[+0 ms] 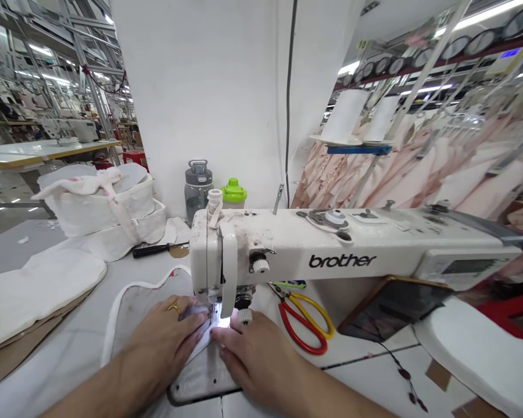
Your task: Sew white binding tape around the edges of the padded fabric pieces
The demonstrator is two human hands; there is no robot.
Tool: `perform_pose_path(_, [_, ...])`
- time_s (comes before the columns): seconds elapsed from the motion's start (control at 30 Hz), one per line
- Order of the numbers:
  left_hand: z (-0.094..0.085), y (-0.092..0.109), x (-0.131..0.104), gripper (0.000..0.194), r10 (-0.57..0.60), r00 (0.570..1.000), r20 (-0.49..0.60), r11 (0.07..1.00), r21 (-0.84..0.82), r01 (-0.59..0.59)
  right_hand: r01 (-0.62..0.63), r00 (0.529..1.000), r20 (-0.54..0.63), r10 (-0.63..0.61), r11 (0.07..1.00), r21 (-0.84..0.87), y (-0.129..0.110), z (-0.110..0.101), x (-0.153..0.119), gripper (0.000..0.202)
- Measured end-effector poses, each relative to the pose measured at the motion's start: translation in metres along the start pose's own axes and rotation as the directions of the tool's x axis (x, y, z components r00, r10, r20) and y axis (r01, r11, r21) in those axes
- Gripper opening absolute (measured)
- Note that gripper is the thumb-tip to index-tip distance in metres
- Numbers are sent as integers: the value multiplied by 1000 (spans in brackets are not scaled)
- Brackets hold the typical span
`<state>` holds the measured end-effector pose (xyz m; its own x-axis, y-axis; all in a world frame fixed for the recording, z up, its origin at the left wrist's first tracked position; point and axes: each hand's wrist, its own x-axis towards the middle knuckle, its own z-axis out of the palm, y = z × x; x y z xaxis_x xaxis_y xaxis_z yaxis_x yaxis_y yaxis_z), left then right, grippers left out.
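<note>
A white brother sewing machine [279, 238] stands before me, its lamp lit at the needle. Under and beside its head lies a thin greyish-white fabric piece [133, 310] with a padded white edge. My left hand [168, 331], with a ring on one finger, is closed on the fabric left of the needle, thumb and fingers drawn together. My right hand [261, 348] presses its closed fingertips on the fabric edge just right of and in front of the needle. The fabric under both hands is partly hidden.
Red-and-yellow-handled scissors [307, 322] lie behind my right hand, near a propped dark-screened device [392, 307]. A black-handled screwdriver [154, 249], tied white bundles [100, 203] and stacked white pieces [39, 284] are at left. Bottles [198, 191] and thread cones [346, 116] stand behind.
</note>
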<state>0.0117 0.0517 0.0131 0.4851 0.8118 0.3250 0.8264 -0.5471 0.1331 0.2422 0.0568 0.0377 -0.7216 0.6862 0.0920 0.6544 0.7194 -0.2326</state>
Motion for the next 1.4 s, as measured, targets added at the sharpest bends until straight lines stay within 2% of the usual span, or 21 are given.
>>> perform_pose_path(0.23, [-7,-9,-6,39,58,997,57,998,-1,-58,-61,998,11,61,998,20,-2,-1,2,30])
perform_pose_path(0.5, [-14,8,-4,36,-37,999,35,999,21,36,-98,995,24,99,995,-10,-3,-8,4,29])
perform_pose_path(0.73, [-14,1,-9,34,-8,997,76,1000,17,7,52,998,-19,-53,999,-13,4,1,1,32])
perform_pose_path(0.93, [-21,20,-1,37,-78,987,138,994,84,67,12,1000,0,-12,1000,-24,0,1,1,30])
perform_pose_path(1.1, [-14,24,-2,34,-94,993,75,989,123,85,-35,999,6,35,999,-15,0,-3,1,29])
perform_pose_path(1.2, [-11,21,-8,34,-83,996,45,991,110,78,5,1000,9,-5,1000,-16,1,-5,1,29])
perform_pose_path(1.3, [-14,19,-13,34,-66,994,85,994,95,58,73,997,22,-73,997,-4,3,-5,-1,29])
perform_pose_path(1.4, [-19,20,-12,38,-81,982,168,986,161,53,49,999,11,-49,999,10,2,-2,-2,30])
